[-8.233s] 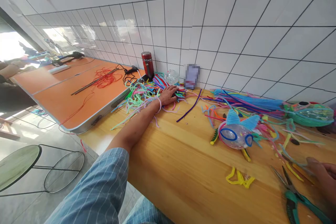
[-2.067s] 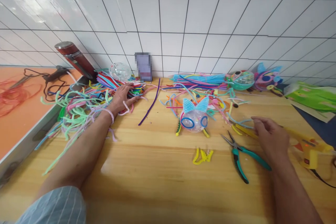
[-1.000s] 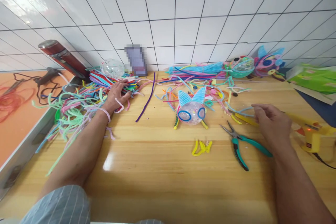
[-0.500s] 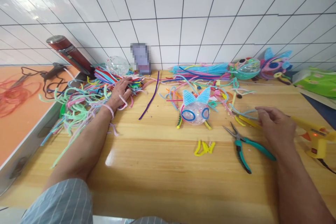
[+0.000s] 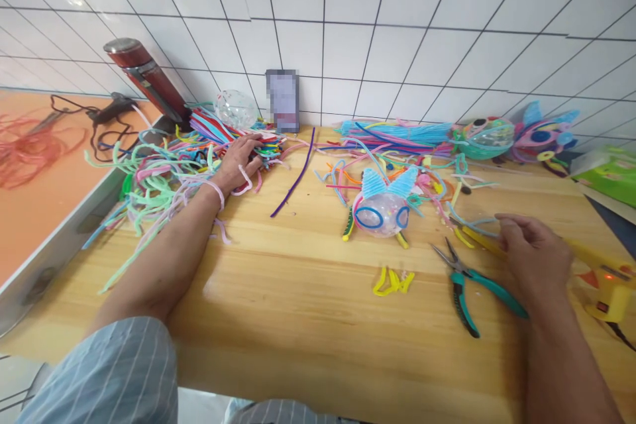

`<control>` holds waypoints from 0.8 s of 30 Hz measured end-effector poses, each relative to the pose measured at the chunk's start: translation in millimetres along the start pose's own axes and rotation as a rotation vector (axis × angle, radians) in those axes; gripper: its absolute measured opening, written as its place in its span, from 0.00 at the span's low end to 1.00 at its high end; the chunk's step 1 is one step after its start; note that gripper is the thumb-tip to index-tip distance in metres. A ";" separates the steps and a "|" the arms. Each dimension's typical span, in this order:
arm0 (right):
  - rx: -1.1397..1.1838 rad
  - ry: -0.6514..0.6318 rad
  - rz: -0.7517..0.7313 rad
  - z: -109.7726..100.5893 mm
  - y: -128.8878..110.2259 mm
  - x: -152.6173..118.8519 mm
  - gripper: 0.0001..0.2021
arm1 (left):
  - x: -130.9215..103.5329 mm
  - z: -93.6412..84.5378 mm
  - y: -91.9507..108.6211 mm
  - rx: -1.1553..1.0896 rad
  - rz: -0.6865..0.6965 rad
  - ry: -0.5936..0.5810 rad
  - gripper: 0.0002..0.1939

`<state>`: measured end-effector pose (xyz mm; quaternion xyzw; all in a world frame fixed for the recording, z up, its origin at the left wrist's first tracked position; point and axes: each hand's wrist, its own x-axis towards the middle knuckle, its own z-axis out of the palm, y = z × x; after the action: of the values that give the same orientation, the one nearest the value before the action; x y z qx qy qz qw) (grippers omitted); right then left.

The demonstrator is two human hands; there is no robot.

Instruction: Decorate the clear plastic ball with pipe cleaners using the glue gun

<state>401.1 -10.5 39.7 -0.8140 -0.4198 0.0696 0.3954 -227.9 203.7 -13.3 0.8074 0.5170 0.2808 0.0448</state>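
My left hand (image 5: 239, 164) rests, fingers spread, on a pile of coloured pipe cleaners (image 5: 209, 129) at the back left. On the right, my right hand (image 5: 534, 255) has its fingers curled together beside a light-blue pipe cleaner (image 5: 472, 222); whether it pinches anything is hidden. Green-handled pliers (image 5: 462, 275) lie open just left of that hand. A clear ball figure (image 5: 385, 215) with blue ears and blue eye rings stands mid-table. Bent yellow pieces (image 5: 392, 281) lie in front of it, and a purple pipe cleaner (image 5: 294, 175) to its left.
A yellow glue gun (image 5: 609, 288) with a red light lies at the right. Along the tiled wall are a red flask (image 5: 146, 79), a phone (image 5: 283, 101), a clear ball (image 5: 236, 108), a blue bundle (image 5: 402, 132) and two decorated ball figures (image 5: 484, 138).
The camera view has shifted, so the table's objects appear further right. Both hands stay at about the same places on the table.
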 end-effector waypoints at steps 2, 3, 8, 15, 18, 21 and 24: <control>-0.002 0.003 -0.007 0.3 0.8 -0.2 0.27 | -0.1 1.9 -0.7 -0.006 0.002 0.007 0.25; -0.003 0.003 -0.009 0.3 0.9 -0.5 0.27 | -0.2 2.9 -0.9 -0.010 0.003 0.010 0.24; -0.003 -0.013 0.024 -0.4 -1.4 -2.1 0.27 | 0.4 6.2 -2.3 -0.024 0.017 0.026 0.23; 0.011 -0.003 0.033 0.8 -3.1 -2.2 0.26 | 2.0 6.4 -3.8 -0.028 0.009 0.007 0.23; 0.015 -0.009 0.032 1.1 -1.6 -2.8 0.26 | 2.4 6.9 -4.0 -0.031 0.009 0.007 0.23; -0.006 -0.013 0.038 1.0 -2.1 -3.4 0.26 | 3.1 8.7 -5.0 -0.030 0.019 0.014 0.22; -0.019 -0.006 0.052 1.3 -4.8 -3.6 0.25 | 3.2 11.2 -6.5 -0.017 0.025 0.031 0.21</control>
<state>395.2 -10.8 41.4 -0.8280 -0.4005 0.0782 0.3845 -226.6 211.9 -23.7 0.8088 0.5053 0.2981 0.0404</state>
